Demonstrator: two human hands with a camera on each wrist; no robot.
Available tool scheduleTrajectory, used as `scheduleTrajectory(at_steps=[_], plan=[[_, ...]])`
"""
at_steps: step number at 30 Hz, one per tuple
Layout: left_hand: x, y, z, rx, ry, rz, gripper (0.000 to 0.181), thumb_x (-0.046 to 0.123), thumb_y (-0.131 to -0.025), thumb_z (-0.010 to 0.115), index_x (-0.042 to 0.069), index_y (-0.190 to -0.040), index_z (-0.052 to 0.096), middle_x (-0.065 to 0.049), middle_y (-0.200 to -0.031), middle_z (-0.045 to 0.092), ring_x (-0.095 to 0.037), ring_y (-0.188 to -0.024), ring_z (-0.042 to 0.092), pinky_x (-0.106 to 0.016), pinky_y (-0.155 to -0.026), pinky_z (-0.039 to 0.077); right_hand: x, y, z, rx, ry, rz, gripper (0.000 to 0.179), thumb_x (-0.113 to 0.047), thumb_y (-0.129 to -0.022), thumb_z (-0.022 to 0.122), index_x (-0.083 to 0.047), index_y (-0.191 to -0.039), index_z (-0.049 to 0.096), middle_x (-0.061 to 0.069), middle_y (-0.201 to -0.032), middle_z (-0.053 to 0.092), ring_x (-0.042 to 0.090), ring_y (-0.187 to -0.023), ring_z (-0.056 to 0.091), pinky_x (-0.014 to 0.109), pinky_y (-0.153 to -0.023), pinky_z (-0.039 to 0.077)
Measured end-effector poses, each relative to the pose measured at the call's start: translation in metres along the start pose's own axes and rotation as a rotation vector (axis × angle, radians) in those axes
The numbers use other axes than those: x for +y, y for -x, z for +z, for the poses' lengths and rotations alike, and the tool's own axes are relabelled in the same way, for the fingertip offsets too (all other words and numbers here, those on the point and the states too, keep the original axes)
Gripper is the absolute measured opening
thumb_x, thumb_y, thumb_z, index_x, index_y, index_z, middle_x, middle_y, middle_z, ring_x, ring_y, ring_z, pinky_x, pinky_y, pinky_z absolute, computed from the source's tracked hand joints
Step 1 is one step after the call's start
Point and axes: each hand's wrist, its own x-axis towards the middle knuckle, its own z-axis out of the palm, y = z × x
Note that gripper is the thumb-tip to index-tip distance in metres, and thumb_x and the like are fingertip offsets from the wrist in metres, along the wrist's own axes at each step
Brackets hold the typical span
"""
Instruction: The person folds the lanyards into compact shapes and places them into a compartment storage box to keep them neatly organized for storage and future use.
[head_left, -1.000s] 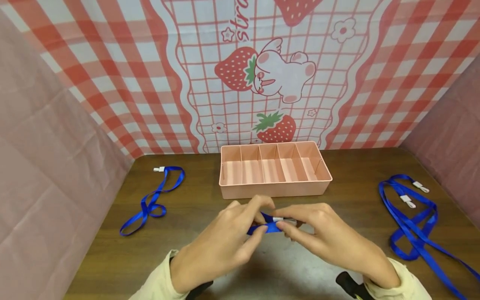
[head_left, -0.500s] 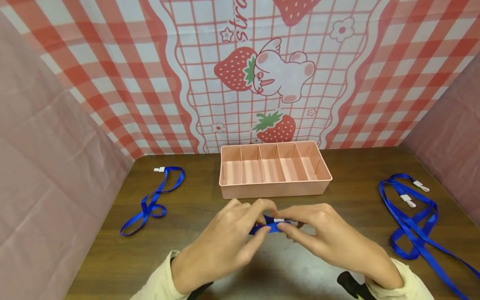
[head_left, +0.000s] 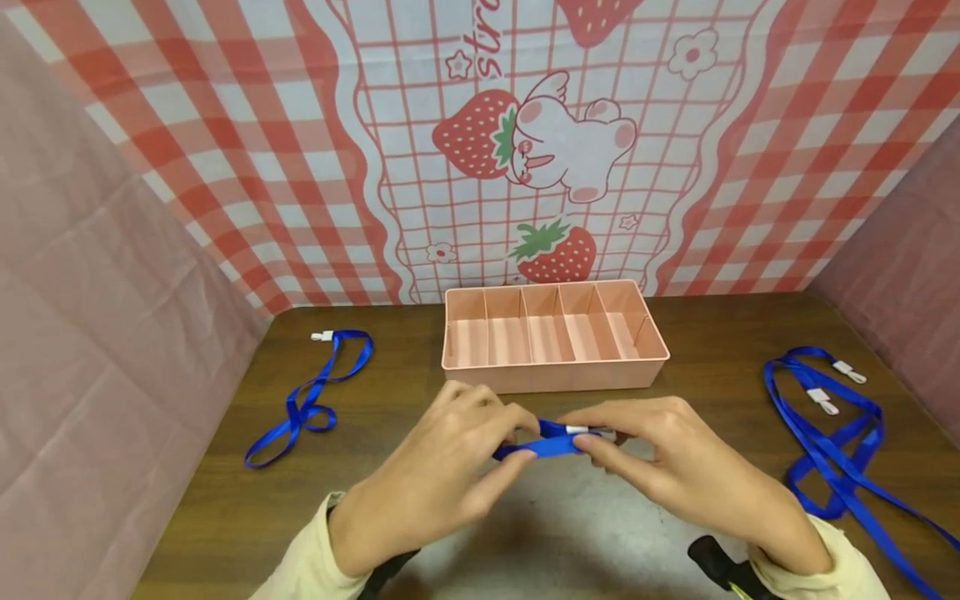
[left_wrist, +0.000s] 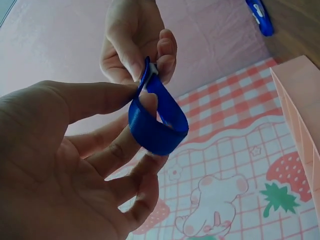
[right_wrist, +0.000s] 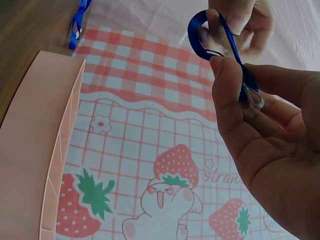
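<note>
Right now your right hand pinches the blue strap together with its white clip, thumb on the near side and fingers behind. Your left hand holds the other end, thumb against the outside and forefinger slipped inside the bend, the remaining fingers loosely bent. The folded strap's long axis runs crosswise, roughly along the back edge of the worktop, with the clip end pointing into your right hand and the rounded bend toward your left. It is flat, bright blue ribbon with a slight sheen, doubled into an open teardrop loop; your fingers cover part of the clip. You have it raised in front of the pink box, whose five compartments stand near the back edge. Near the worktop's left edge lies a second strap, loosely looped, its clip toward the back left corner. By the right edge lie more straps with two white clips. Behind hangs a checked cloth printed with strawberries.
</note>
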Motion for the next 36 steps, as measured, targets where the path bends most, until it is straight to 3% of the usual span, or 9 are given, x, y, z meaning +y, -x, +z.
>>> scheduleTrajectory(at_steps=[3,6,14,18,22,28,32,36], plan=[[-0.001,0.000,-0.003,0.011,-0.013,0.016,0.008,0.021,-0.089,0.076,0.018,-0.087,0.069,0.010,-0.080,0.061,-0.010,-0.089,0.054,-0.032,-0.085,0.038,0.002,0.001,-0.002,0.010,-0.014,-0.014,0.033,0.004,-0.090,0.069,-0.013,-0.118,0.070,-0.012,-0.096,0.070,0.000,-0.071,0.060,0.014,-0.058,0.047],[-0.003,0.000,-0.007,0.006,-0.023,0.031,0.010,0.022,-0.089,0.077,0.019,-0.083,0.069,0.010,-0.082,0.060,-0.012,-0.095,0.053,-0.035,-0.088,0.038,0.004,0.002,-0.004,0.013,-0.018,-0.019,0.033,0.005,-0.089,0.068,-0.012,-0.118,0.070,-0.012,-0.093,0.069,-0.001,-0.068,0.060,0.013,-0.056,0.046],[-0.008,0.002,-0.015,0.060,-0.025,0.055,0.014,0.027,-0.086,0.079,0.018,-0.084,0.068,0.003,-0.101,0.053,-0.015,-0.101,0.050,-0.038,-0.090,0.040,0.008,0.002,-0.011,0.021,0.006,-0.009,0.034,0.005,-0.088,0.070,-0.015,-0.115,0.071,-0.018,-0.083,0.065,-0.001,-0.065,0.059,0.013,-0.056,0.046],[-0.009,0.002,-0.019,0.080,-0.016,0.052,0.019,0.032,-0.090,0.075,0.016,-0.089,0.065,0.000,-0.109,0.054,-0.014,-0.102,0.052,-0.035,-0.086,0.040,0.009,0.002,-0.015,0.032,0.021,0.002,0.036,0.006,-0.087,0.071,-0.018,-0.114,0.071,-0.020,-0.080,0.062,-0.003,-0.065,0.058,0.013,-0.055,0.046],[-0.010,0.001,-0.018,0.091,0.009,0.065,0.018,0.030,-0.094,0.070,0.014,-0.093,0.063,0.006,-0.098,0.061,-0.008,-0.089,0.057,-0.028,-0.078,0.043,0.008,0.002,-0.017,0.019,0.007,0.010,0.037,0.007,-0.087,0.070,-0.019,-0.113,0.070,-0.020,-0.080,0.062,-0.003,-0.065,0.058,0.014,-0.055,0.046],[-0.011,0.001,-0.011,0.027,0.169,0.048,0.015,0.010,-0.090,0.063,0.016,-0.084,0.051,0.011,-0.077,0.054,-0.004,-0.068,0.048,-0.014,-0.061,0.040,0.007,0.003,-0.017,-0.015,-0.019,0.003,0.038,0.008,-0.088,0.069,-0.020,-0.115,0.069,-0.021,-0.083,0.063,-0.003,-0.067,0.058,0.014,-0.058,0.048],[-0.013,0.000,-0.010,-0.021,0.314,0.031,0.014,0.003,-0.087,0.060,0.014,-0.093,0.054,0.009,-0.081,0.057,0.000,-0.073,0.053,-0.012,-0.064,0.045,0.008,0.004,-0.016,-0.016,-0.036,-0.022,0.037,0.008,-0.088,0.068,-0.018,-0.115,0.069,-0.018,-0.085,0.065,-0.002,-0.068,0.059,0.014,-0.058,0.048],[-0.016,-0.001,-0.012,-0.072,0.381,0.083,0.021,0.001,-0.089,0.058,0.013,-0.105,0.062,0.010,-0.086,0.061,0.002,-0.076,0.052,-0.011,-0.068,0.044,0.009,0.004,-0.015,-0.018,-0.057,-0.039,0.034,0.008,-0.089,0.068,-0.016,-0.114,0.069,-0.015,-0.083,0.065,-0.001,-0.066,0.058,0.013,-0.057,0.047]])
